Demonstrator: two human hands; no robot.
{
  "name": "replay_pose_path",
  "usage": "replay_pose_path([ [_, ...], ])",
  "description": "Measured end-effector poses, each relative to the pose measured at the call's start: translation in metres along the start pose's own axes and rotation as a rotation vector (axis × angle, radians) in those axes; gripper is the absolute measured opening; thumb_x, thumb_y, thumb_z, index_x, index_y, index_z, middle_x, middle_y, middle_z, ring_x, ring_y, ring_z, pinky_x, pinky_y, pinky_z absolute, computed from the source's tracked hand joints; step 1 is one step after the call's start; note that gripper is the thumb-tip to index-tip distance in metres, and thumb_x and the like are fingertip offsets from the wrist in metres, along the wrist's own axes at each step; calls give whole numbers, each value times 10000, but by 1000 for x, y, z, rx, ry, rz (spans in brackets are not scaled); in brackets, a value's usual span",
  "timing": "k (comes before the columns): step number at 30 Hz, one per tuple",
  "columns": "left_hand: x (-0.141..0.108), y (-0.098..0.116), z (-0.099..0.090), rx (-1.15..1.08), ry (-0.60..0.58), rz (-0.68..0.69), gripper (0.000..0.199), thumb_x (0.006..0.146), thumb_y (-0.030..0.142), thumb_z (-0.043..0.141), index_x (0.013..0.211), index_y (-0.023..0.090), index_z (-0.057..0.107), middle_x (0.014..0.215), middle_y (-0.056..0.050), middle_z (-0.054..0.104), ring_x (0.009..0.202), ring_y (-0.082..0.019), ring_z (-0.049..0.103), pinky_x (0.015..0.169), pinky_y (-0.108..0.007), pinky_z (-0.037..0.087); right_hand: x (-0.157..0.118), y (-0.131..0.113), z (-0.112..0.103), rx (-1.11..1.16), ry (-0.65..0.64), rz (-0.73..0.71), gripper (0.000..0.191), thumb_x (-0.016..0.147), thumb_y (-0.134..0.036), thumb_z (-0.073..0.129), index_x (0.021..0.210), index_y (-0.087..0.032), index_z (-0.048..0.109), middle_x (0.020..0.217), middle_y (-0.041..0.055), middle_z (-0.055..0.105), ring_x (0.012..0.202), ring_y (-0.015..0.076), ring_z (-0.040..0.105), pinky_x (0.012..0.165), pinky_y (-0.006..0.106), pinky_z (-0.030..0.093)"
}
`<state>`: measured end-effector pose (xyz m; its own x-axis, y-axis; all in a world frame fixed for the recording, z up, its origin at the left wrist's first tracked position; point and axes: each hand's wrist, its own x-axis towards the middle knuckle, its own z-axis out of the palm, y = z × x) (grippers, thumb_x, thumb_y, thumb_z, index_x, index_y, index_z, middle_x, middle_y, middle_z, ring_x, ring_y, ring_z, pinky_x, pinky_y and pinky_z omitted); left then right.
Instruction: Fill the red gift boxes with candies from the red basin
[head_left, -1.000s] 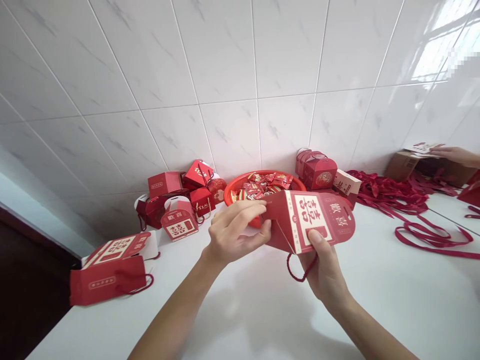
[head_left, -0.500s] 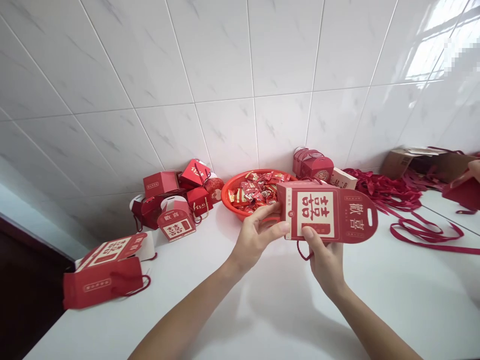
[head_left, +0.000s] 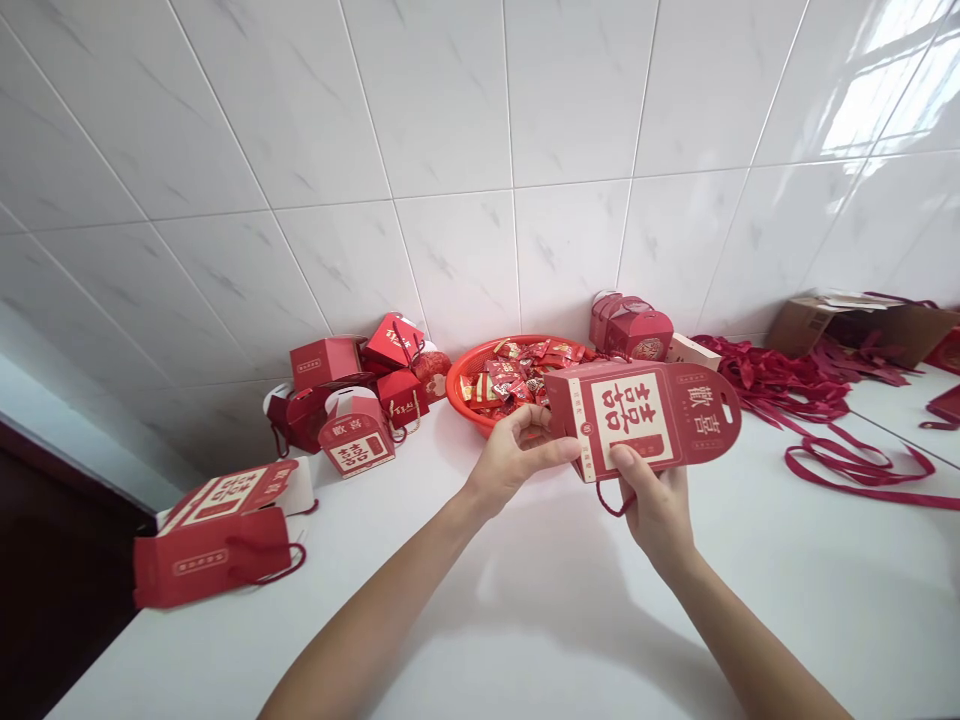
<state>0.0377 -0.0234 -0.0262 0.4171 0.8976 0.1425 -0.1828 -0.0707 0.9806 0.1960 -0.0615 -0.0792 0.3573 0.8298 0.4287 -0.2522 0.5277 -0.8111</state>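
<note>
The right hand [head_left: 658, 510] firmly holds a red box [head_left: 645, 415] above the table [head_left: 570, 620], near the basket [head_left: 455, 388], thumb across its printed face. A cream panel there bears 囍; the flap, pointing right, reads 歡喜. The left hand [head_left: 508, 458] touches the opposite end, thumb at the edge; whether its fingers grip, I cannot tell. The wrappers [head_left: 525, 372] carry mostly illegible print. At left, 2 cartons [head_left: 217, 555] also show 囍.
</note>
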Motion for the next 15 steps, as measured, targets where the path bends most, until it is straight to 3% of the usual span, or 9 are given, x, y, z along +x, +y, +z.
replay_pose_path([
  [6,-1,-6,6,-1,22,9,469,579,418,902,753,175,541,899,-36,692,905,-211,668,844,-355,523,7,-6,3,87,60,32,585,732,-449,812,1252,-262,618,1120,81,736,987,277,698,868,428,569],
  [9,-6,-5,10,0,-2,71,503,612,417,876,667,188,431,989,-54,701,976,-242,674,832,-355,528,12,-8,3,129,128,75,612,702,-474,818,1239,-257,622,1127,79,732,975,274,699,864,426,571],
  [12,-14,-1,12,139,-44,193,309,719,378,791,712,184,550,1056,-69,703,1046,-253,655,866,-354,520,15,-9,2,178,144,132,591,700,-484,810,1214,-253,633,1114,67,731,999,269,692,876,417,571],
  [15,-20,4,13,365,-1,359,167,860,311,646,769,187,711,963,-69,729,945,-222,672,863,-342,517,15,-10,2,184,144,142,543,725,-504,785,1180,-243,643,1101,67,728,1009,267,686,870,409,572],
])
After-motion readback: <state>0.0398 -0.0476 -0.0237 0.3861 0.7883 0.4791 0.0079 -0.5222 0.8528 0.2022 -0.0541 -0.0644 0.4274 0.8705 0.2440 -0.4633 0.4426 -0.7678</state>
